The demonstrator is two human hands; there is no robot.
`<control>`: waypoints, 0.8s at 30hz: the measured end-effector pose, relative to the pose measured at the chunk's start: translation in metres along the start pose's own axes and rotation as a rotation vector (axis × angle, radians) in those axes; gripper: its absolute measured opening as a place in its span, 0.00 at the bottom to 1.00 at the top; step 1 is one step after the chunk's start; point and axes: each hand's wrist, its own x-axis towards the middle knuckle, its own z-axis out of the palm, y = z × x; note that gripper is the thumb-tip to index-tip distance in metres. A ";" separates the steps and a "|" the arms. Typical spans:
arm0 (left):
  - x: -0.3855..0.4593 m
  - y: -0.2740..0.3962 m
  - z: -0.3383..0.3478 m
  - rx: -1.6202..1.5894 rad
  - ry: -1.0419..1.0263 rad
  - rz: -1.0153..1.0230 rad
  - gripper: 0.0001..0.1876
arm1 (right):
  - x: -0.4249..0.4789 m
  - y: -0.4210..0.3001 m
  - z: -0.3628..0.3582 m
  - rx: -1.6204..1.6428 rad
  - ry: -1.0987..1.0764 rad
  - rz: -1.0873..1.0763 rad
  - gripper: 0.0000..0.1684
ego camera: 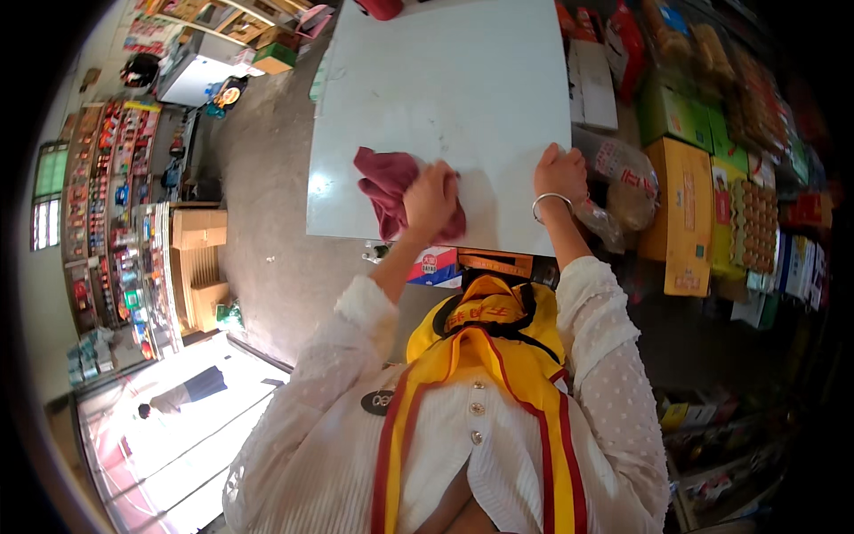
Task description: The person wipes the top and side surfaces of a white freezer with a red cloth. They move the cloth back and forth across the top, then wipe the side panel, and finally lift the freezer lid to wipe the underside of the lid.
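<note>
A crumpled maroon cloth (pixel 385 179) lies on the white tabletop (pixel 447 80), close to the near edge. My left hand (pixel 430 200) presses down on the cloth with its fingers curled into it; part of the cloth shows on both sides of the hand. At the right edge of the table, my right hand (pixel 560 175) grips the rim, a silver bangle (pixel 552 197) on its wrist. Small dark marks (pixel 442 132) show on the tabletop beyond the cloth.
A red container (pixel 381 7) stands at the table's far end. Right of the table are plastic bags (pixel 630 183), cartons (pixel 678 213) and stacked egg trays (pixel 754 225). A printed box (pixel 434 267) sits below the near edge. Stocked shelves (pixel 110 207) line the left; a person (pixel 187 394) is outside the doorway.
</note>
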 end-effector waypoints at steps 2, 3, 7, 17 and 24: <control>-0.039 0.017 -0.011 -0.173 -0.161 -0.121 0.06 | -0.002 0.001 -0.001 0.026 -0.024 -0.013 0.27; -0.054 0.020 -0.015 -0.368 -0.226 -0.212 0.05 | -0.003 0.001 -0.004 0.047 -0.040 -0.028 0.28; -0.085 0.044 -0.040 -1.042 -0.259 -0.498 0.04 | 0.002 0.007 -0.027 0.258 -0.344 -0.009 0.31; -0.058 0.110 -0.108 -1.825 -0.283 -0.216 0.09 | -0.113 0.008 -0.127 1.571 -0.845 -0.345 0.28; 0.012 -0.033 -0.091 -0.945 -0.097 -0.211 0.08 | -0.088 -0.008 -0.113 0.874 -0.159 -0.671 0.25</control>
